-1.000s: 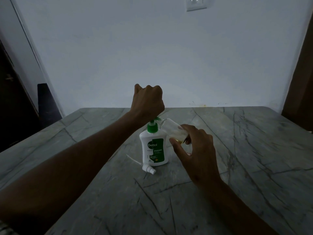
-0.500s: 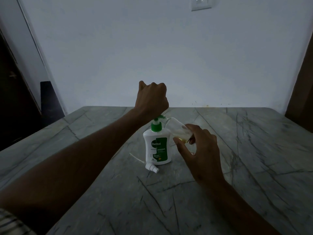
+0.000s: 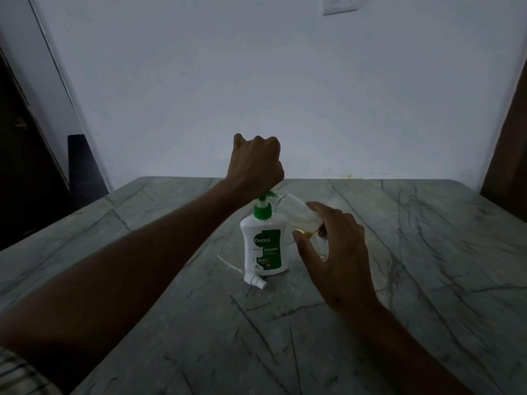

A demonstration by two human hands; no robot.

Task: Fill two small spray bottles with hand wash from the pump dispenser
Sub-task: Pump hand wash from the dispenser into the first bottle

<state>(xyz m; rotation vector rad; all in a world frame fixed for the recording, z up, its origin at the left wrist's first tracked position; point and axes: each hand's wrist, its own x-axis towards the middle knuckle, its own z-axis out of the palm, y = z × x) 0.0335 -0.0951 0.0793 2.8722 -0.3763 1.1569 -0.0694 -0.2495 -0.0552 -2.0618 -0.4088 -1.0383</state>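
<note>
Fingers of the left hand [image 3: 256,163] are curling into a closed fist that is sitting on top of the green pump head of the pump dispenser [image 3: 263,246], a white bottle with a green label standing upright near the middle of the grey veined table [image 3: 427,252]. Just to its right, the right hand [image 3: 336,252] is gripping a small clear spray bottle [image 3: 299,216] between thumb and fingers, tilting it so its open mouth is meeting the pump's spout; a little yellowish liquid is pooling at its lower end. In front of the dispenser's base, a white spray cap [image 3: 253,280] with its thin dip tube is lying on the table.
</note>
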